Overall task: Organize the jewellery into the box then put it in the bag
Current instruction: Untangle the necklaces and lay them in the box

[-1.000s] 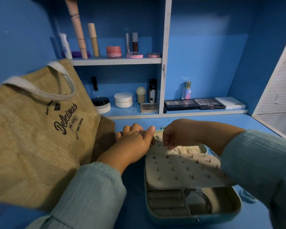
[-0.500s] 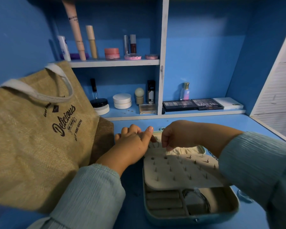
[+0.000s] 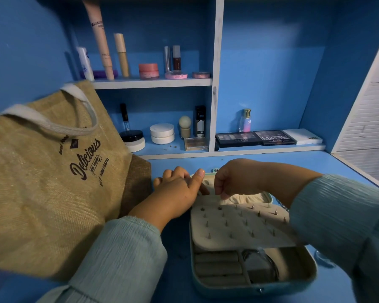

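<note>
Now we are working at the far edge of the rounded teal jewellery box (image 3: 253,287), which is sitting open on the smooth blue desk (image 3: 260,158). Our left hand (image 3: 177,193) is resting there with straight fingers; our right hand (image 3: 234,178) is curling its fingertips, though we cannot tell what they are pinching. Small metal studs are dotting the cream padded earring panel (image 3: 239,226). Beside us, the coarse jute tote bag (image 3: 42,182) is standing upright.
</note>
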